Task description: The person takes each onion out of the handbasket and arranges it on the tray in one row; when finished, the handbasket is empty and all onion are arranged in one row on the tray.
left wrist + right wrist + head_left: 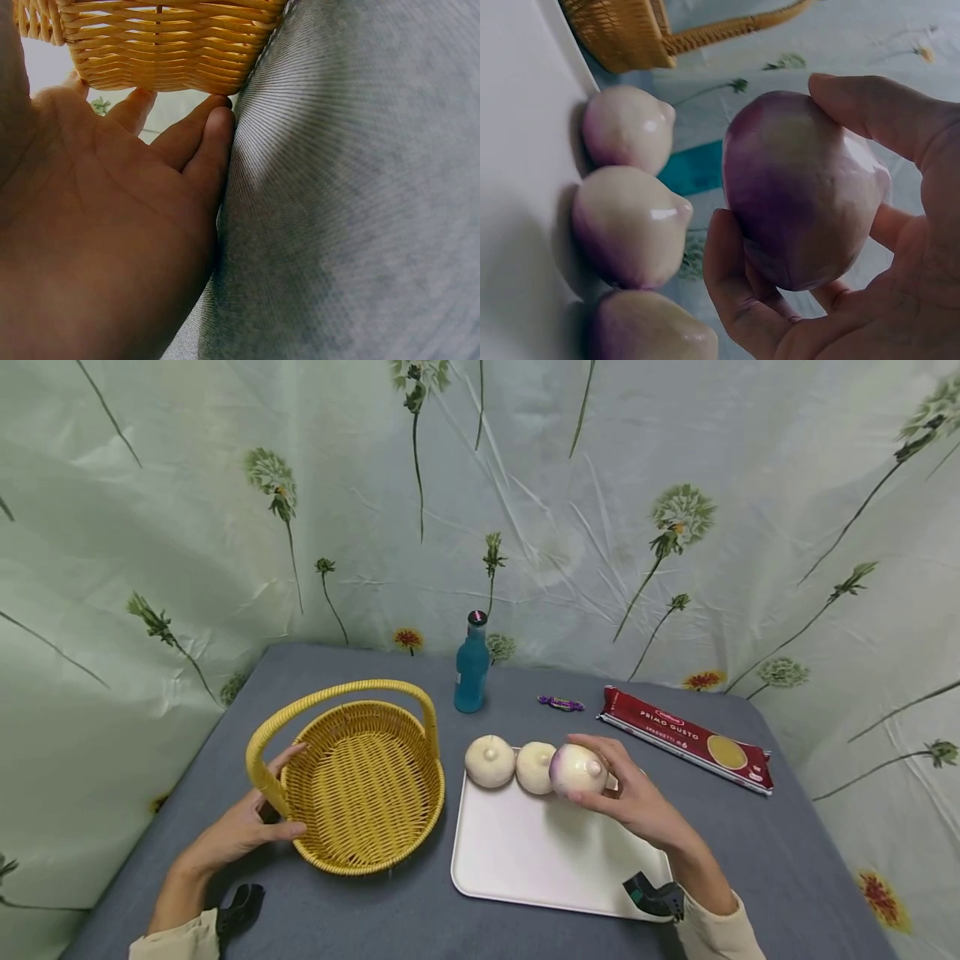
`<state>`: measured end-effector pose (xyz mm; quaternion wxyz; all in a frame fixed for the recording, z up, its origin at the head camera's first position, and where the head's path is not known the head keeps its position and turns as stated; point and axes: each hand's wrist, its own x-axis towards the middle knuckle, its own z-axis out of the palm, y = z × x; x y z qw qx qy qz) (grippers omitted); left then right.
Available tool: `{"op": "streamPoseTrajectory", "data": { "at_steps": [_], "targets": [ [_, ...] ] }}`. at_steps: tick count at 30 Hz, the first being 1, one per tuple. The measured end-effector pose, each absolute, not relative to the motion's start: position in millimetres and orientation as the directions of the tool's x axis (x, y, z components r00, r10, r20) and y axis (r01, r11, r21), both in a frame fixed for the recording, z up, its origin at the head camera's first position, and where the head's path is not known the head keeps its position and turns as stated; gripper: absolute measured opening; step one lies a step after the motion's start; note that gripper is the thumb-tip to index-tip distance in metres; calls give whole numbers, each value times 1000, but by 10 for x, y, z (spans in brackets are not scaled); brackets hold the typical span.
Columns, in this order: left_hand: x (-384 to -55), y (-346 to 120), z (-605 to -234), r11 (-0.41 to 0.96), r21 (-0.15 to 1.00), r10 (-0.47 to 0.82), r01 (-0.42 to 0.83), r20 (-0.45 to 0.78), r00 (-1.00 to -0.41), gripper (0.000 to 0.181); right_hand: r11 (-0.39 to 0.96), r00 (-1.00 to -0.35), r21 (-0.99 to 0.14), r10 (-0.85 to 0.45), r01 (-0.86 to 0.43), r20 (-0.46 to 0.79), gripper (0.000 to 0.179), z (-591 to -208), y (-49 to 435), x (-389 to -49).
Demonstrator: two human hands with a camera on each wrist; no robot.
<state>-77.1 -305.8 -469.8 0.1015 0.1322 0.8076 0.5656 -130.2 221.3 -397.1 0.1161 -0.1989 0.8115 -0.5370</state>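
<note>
Above the white tray (517, 868), my right hand (637, 802) holds a white and purple turnip (573, 770) between thumb and fingers. Along the tray's back edge stand a left turnip (490, 762) and a middle turnip (535, 768). A third turnip (649, 330) appears in the right wrist view; the head view has it mostly behind my hand. My left hand (232, 831) touches the left side of the yellow wicker basket (360, 793) near the handle base. Its fingers lie fairly straight against the woven wall in the left wrist view. Nothing lies inside the basket.
A blue bottle (472, 664) stands at the back of the grey table (420, 918). To its right lie a purple-wrapped candy (561, 703) and a red spaghetti packet (682, 739). The basket's tall handle (337, 691) arches over it. A flowered curtain (555, 527) hangs behind.
</note>
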Motion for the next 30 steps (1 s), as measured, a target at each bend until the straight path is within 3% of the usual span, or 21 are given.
{"op": "streamPoseTrajectory", "data": {
  "at_steps": [18,30],
  "targets": [
    [-791,-3061,-4699,311,945,336,102,-8,-942,101,350,-877,-905,-477,-241,50,64,-3999,2698,-1430],
    [-777,-3073,-4720,328,939,326,104,-9,-945,102,479,-912,-852,-411,-212,-4,63,-4009,2946,-1469]
  ]
}}
